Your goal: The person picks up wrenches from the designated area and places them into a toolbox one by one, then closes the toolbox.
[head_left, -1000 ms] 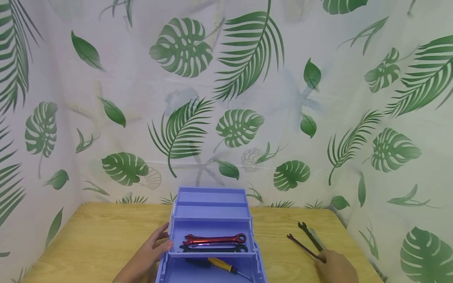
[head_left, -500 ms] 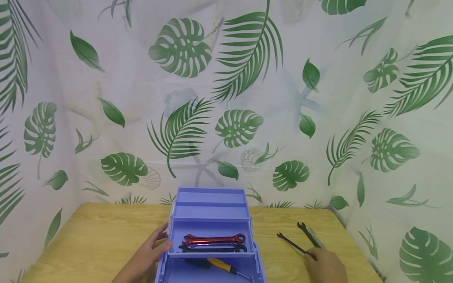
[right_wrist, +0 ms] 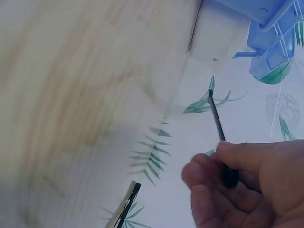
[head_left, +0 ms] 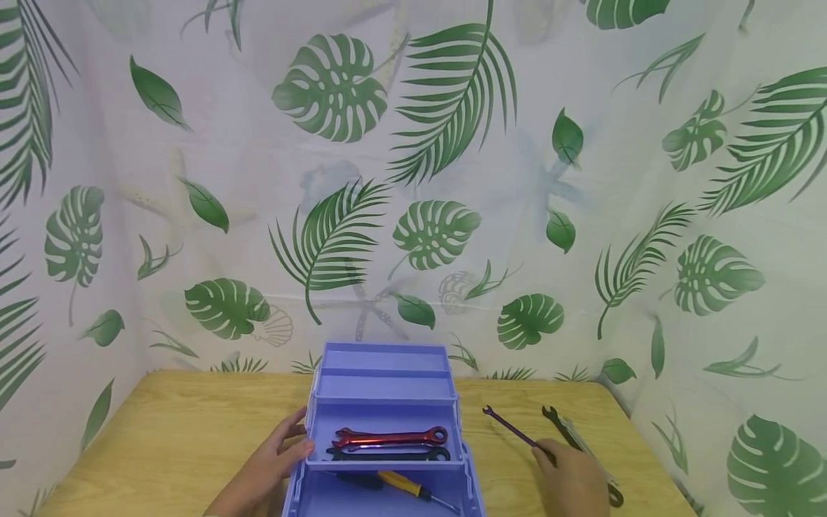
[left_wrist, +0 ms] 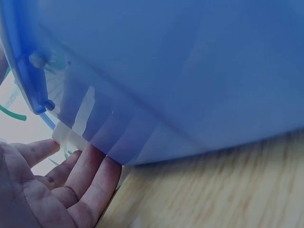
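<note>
The right hand pinches a slim dark open-end wrench near one end between thumb and fingers, holding it over the wood-grain table, its open jaw pointing toward the far edge, to the right of the blue cantilever toolbox and well apart from it. The left hand touches the toolbox's left side with its fingers slightly spread. In a tray of the toolbox lie a red wrench and a black wrench, a yellow-and-black screwdriver lies in the compartment below, and another dark wrench rests on the table just beyond the right hand.
</note>
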The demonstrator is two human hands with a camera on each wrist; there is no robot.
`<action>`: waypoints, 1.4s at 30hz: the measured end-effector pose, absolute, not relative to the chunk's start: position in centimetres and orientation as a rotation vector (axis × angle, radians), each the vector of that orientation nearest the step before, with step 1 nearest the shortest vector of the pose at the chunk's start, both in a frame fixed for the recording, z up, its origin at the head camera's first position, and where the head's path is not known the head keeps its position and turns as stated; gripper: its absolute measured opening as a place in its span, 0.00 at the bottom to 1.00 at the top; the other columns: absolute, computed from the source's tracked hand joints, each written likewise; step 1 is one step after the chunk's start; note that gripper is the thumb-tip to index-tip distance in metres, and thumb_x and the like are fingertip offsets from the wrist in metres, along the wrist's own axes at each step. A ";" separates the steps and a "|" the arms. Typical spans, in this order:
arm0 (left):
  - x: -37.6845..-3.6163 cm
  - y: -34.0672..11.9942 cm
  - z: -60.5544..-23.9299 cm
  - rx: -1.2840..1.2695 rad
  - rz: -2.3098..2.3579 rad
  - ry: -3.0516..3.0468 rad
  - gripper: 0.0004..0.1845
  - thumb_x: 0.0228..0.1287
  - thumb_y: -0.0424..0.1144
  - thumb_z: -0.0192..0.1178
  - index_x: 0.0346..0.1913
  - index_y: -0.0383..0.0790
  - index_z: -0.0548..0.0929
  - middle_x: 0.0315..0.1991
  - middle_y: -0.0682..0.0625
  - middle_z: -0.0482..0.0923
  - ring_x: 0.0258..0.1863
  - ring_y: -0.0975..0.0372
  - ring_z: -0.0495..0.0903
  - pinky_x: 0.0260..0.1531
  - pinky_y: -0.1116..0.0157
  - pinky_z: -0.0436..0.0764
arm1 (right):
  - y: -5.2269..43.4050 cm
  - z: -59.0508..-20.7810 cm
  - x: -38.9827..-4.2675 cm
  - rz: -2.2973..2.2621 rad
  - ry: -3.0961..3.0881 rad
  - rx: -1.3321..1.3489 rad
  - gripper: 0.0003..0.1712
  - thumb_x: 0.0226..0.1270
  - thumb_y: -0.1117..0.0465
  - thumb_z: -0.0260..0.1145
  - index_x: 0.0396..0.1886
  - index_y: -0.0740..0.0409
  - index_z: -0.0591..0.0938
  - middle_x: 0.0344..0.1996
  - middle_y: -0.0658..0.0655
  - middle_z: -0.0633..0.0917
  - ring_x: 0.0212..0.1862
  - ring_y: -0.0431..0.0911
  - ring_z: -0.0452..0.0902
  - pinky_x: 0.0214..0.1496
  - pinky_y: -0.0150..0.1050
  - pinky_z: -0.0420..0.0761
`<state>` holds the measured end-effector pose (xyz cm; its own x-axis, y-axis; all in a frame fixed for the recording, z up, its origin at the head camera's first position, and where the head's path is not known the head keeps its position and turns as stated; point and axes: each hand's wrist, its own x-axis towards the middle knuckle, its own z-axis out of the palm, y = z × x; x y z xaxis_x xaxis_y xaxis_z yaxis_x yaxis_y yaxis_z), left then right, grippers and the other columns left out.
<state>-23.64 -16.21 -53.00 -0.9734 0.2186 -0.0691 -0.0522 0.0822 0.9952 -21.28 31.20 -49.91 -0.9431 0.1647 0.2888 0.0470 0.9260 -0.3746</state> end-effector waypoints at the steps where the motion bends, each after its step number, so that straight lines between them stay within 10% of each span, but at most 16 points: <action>1: -23.6 -16.2 -53.0 0.168 1.994 2.155 0.41 0.74 0.48 0.60 0.81 0.38 0.54 0.72 0.29 0.60 0.69 0.37 0.69 0.57 0.44 0.81 | 31.1 -49.8 -21.3 0.521 -2.747 -0.143 0.08 0.67 0.59 0.75 0.41 0.59 0.91 0.32 0.55 0.91 0.30 0.50 0.87 0.33 0.48 0.85; 42: -23.6 -16.4 -53.0 0.175 1.983 2.167 0.41 0.75 0.47 0.60 0.81 0.37 0.54 0.71 0.29 0.62 0.68 0.39 0.70 0.56 0.44 0.82 | 27.3 -50.2 -21.7 0.562 -2.105 0.366 0.14 0.49 0.71 0.82 0.37 0.57 0.92 0.33 0.51 0.91 0.33 0.45 0.89 0.38 0.27 0.84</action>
